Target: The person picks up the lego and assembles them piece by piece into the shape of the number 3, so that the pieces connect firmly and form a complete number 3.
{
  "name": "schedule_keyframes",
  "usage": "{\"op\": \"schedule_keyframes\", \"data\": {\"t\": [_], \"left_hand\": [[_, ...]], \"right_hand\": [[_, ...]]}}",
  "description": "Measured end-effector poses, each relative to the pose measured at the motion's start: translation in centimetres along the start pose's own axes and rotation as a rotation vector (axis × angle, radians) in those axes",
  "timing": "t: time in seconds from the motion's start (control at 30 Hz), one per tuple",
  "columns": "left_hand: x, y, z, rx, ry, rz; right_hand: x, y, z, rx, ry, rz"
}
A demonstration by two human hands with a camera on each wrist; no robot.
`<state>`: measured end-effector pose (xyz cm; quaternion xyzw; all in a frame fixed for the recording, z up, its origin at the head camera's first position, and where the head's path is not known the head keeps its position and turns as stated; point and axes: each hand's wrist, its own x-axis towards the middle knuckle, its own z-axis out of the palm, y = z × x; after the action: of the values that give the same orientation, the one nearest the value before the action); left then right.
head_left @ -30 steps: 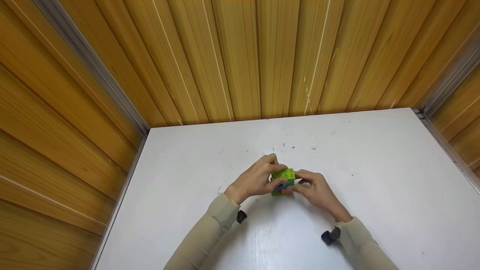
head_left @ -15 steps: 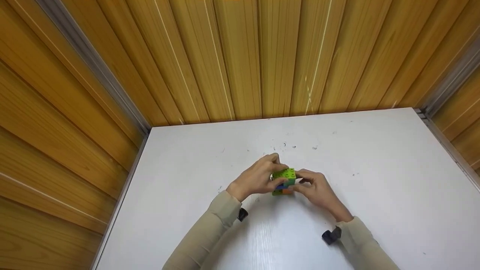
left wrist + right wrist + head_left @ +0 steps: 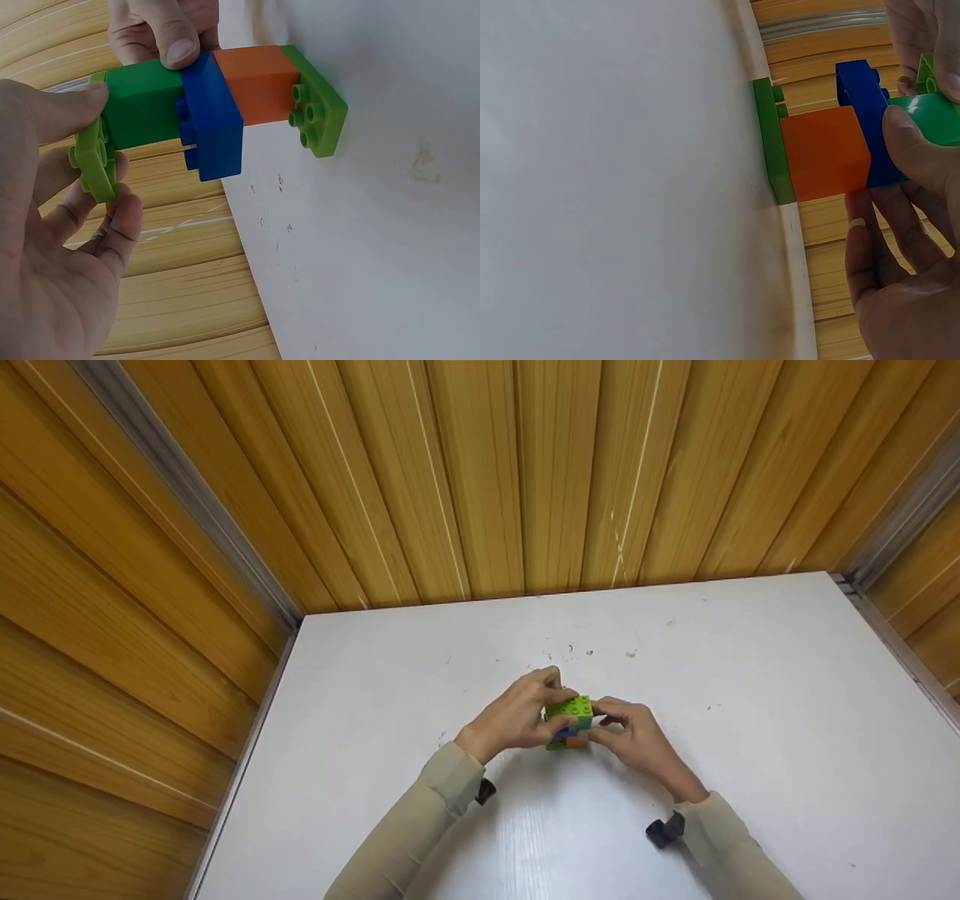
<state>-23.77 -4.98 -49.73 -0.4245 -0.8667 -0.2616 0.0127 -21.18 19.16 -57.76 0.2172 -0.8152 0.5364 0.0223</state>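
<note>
A tower of toy building bricks stands on the white table. Its bottom is a flat light green brick [image 3: 326, 116], with an orange brick [image 3: 259, 86] on it. Above come a blue brick [image 3: 214, 116], a dark green brick [image 3: 142, 105] and, at the top, another flat light green brick [image 3: 93, 161]. The left hand [image 3: 514, 714] pinches this top brick between thumb and fingers. From the other side, the right hand [image 3: 634, 737] grips the tower, its thumb on the blue brick beside the dark green one and its fingers behind. The blue brick overhangs the orange one on one side.
The white table [image 3: 390, 682] has small dark marks beyond the hands. Yellow wood-patterned walls [image 3: 480, 480] close it in at the back and both sides. A small black camera sits on each wrist, the right one [image 3: 664, 832] being plainer to see.
</note>
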Motion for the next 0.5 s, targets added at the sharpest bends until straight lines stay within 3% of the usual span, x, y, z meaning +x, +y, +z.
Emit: {"op": "schedule_keyframes", "data": {"t": [0.27, 0.5], "left_hand": [[0.26, 0.32, -0.02, 0.180, 0.026, 0.012], [0.01, 0.14, -0.15, 0.172, 0.017, -0.020]], "right_hand": [[0.07, 0.13, -0.05, 0.006, 0.017, -0.031], [0.10, 0.09, 0.20, 0.011, 0.010, -0.043]]}}
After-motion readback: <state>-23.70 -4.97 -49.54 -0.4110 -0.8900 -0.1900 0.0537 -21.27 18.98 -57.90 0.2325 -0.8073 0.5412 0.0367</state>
